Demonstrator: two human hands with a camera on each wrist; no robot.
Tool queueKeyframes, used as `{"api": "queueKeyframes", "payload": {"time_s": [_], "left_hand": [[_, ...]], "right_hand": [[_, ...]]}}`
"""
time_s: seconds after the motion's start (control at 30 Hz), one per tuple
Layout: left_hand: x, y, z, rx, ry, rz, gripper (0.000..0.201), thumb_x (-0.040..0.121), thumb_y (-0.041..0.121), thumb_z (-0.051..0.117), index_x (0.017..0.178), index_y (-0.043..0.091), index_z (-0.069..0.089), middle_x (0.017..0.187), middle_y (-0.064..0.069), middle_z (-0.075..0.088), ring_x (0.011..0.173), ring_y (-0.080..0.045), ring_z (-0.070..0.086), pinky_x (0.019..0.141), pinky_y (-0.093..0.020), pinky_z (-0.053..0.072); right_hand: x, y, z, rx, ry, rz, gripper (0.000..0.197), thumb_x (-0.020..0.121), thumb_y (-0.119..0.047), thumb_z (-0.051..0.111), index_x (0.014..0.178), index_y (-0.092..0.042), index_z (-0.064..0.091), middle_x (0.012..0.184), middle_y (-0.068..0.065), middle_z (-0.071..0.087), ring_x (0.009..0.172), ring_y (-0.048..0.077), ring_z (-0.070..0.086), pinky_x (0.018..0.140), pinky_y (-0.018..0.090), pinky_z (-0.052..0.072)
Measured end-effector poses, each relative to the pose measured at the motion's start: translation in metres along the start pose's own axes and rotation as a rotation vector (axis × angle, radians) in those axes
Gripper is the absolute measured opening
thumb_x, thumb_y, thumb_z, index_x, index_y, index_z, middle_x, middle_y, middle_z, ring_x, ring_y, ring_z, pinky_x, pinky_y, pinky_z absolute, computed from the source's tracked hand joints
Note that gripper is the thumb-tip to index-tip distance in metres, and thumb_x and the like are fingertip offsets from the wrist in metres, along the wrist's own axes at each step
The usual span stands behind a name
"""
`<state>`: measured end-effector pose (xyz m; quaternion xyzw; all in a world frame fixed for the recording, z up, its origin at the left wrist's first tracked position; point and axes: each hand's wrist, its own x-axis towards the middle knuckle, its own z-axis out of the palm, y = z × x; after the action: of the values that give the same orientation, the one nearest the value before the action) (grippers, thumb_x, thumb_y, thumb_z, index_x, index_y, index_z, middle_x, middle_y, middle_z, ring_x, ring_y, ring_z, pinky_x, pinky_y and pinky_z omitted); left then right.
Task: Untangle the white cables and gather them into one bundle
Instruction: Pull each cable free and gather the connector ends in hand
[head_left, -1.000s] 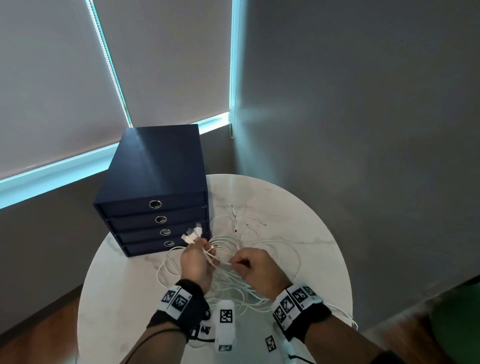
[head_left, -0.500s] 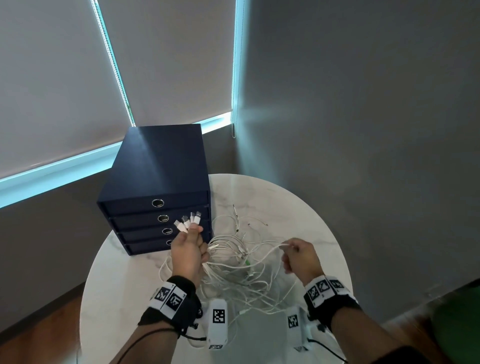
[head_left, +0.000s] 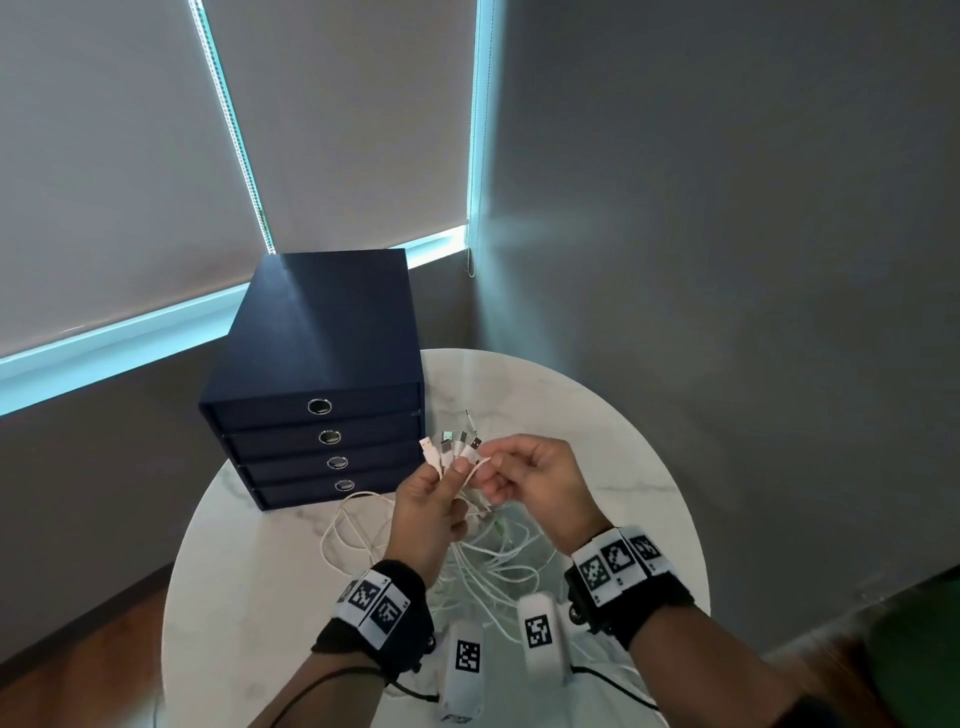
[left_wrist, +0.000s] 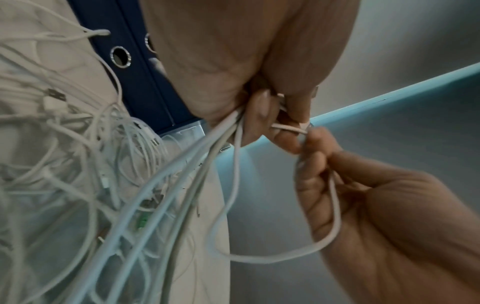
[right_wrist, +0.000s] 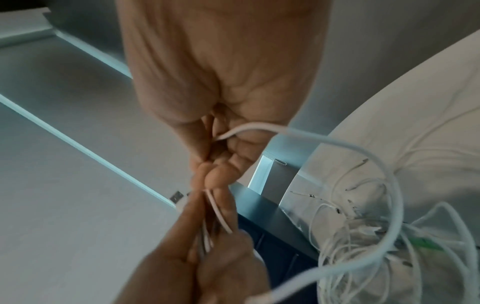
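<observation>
Nearest you, below both wrists, the loose heap of thin white cables (head_left: 483, 566) lies tangled on the round white marble-look tabletop (head_left: 249, 582); most of their length is not yet sorted, so the task reads as roughly mid-course. A small green piece shows inside the heap; what it is cannot be told.

Your left hand (head_left: 423, 512) is raised above the heap, fingers curled round several cable ends, so that their white plastic USB plugs (head_left: 449, 448) fan out just past its fingertips. Held this way, the plugs stay level with one another and the strands hang free beneath, which lets gravity show the crossings.

Your right hand (head_left: 535, 483), touching the left at the fingertips, pinches one more white cable (left_wrist: 333, 207) between thumb and forefinger. This strand sags in a slack loop under the palm, then runs up into the left fist. In all likelihood you are feeding its end into the collected group.

Just beyond the left hand stands the dark navy four-drawer cardboard file box (head_left: 322, 384), close enough for trailing loops to catch its front corner.
</observation>
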<state>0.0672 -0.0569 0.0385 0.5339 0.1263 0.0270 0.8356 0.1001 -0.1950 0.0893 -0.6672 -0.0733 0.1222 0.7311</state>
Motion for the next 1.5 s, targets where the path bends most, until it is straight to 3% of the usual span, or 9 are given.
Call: {"api": "queueKeyframes", "payload": {"time_s": [0.17,0.43,0.67,0.8,0.9,1.03,1.13,1.27,1.5], "left_hand": [[-0.002,-0.012,-0.014,0.065,-0.027,-0.057,0.026,0.095,0.02,0.064,0.082,0.008,0.045,0.056,0.003,0.036,0.045,-0.009,0.021,0.041,-0.02,0.023],[0.004,-0.019,-0.028,0.0,0.159,-0.062,0.02,0.098,0.023,0.062,0.085,0.009,0.058,0.076,-0.009,0.07,0.043,-0.008,0.03,0.039,-0.02,0.028],[0.006,-0.011,-0.003,-0.171,0.137,-0.047,0.031,0.105,0.026,0.046,0.078,0.014,0.052,0.052,0.006,0.031,0.045,-0.009,0.028,0.043,-0.023,0.029],[0.006,-0.014,0.01,-0.207,0.085,-0.081,0.029,0.106,0.017,0.041,0.08,0.011,0.053,0.053,0.006,0.032,0.046,-0.009,0.032,0.047,-0.027,0.038],[0.005,-0.017,0.02,-0.218,0.055,-0.093,0.027,0.106,0.013,0.04,0.083,0.009,0.054,0.052,0.006,0.035,0.044,-0.009,0.034,0.047,-0.027,0.04],[0.004,-0.021,0.031,-0.237,0.026,-0.117,0.026,0.106,0.012,0.041,0.085,0.009,0.055,0.053,0.005,0.036,0.044,-0.009,0.036,0.047,-0.027,0.041],[0.006,-0.021,0.04,-0.294,0.01,-0.177,0.025,0.105,0.012,0.041,0.084,0.01,0.054,0.055,0.003,0.036,0.047,-0.012,0.035,0.049,-0.028,0.042],[0.012,0.0,0.046,-0.495,0.055,-0.204,0.028,0.103,0.012,0.039,0.078,0.015,0.05,0.055,0.003,0.04,0.046,-0.013,0.038,0.057,-0.031,0.038],[0.034,0.045,-0.018,-0.571,0.224,-0.036,0.028,0.1,0.008,0.033,0.077,0.016,0.048,0.05,0.008,0.031,0.04,-0.007,0.027,0.04,-0.021,0.026]], "right_hand": [[0.013,-0.013,-0.024,0.12,0.257,-0.06,0.025,0.093,0.011,0.046,0.094,-0.002,0.068,0.07,0.015,0.065,0.05,0.016,0.051,0.048,0.023,0.043],[0.02,-0.003,-0.093,0.159,0.612,-0.029,0.032,0.087,0.016,0.04,0.088,-0.004,0.066,0.067,0.01,0.055,0.044,0.012,0.043,0.041,0.022,0.037],[-0.003,0.064,-0.175,-0.046,0.952,0.258,0.026,0.087,0.015,0.041,0.101,0.01,0.064,0.062,0.013,0.052,0.044,0.019,0.049,0.042,0.024,0.051],[-0.04,0.111,-0.217,-0.397,0.74,0.661,0.029,0.094,-0.002,0.049,0.117,0.012,0.058,0.091,0.022,0.064,0.072,0.029,0.062,0.076,0.041,0.058],[-0.052,0.12,-0.212,-0.782,0.51,0.797,0.036,0.093,-0.019,0.055,0.119,0.003,0.061,0.12,0.024,0.063,0.106,0.034,0.064,0.093,0.039,0.052],[-0.043,0.08,-0.158,-0.976,0.494,0.354,0.043,0.087,-0.05,0.063,0.114,-0.016,0.064,0.116,0.008,0.063,0.106,0.024,0.061,0.09,0.029,0.046],[-0.041,0.049,-0.087,-0.656,0.088,0.115,0.039,0.079,-0.054,0.07,0.108,-0.028,0.064,0.103,-0.008,0.065,0.096,0.005,0.061,0.08,0.018,0.046],[-0.041,0.067,-0.025,-0.649,-0.245,0.073,0.011,0.092,-0.022,0.053,0.094,-0.014,0.059,0.077,0.001,0.061,0.068,0.016,0.059,0.065,0.029,0.05],[-0.056,0.104,-0.093,-1.103,-0.14,0.301,0.043,0.1,-0.049,0.039,0.109,-0.015,0.063,0.11,0.008,0.065,0.106,0.022,0.058,0.09,0.027,0.038]]}}
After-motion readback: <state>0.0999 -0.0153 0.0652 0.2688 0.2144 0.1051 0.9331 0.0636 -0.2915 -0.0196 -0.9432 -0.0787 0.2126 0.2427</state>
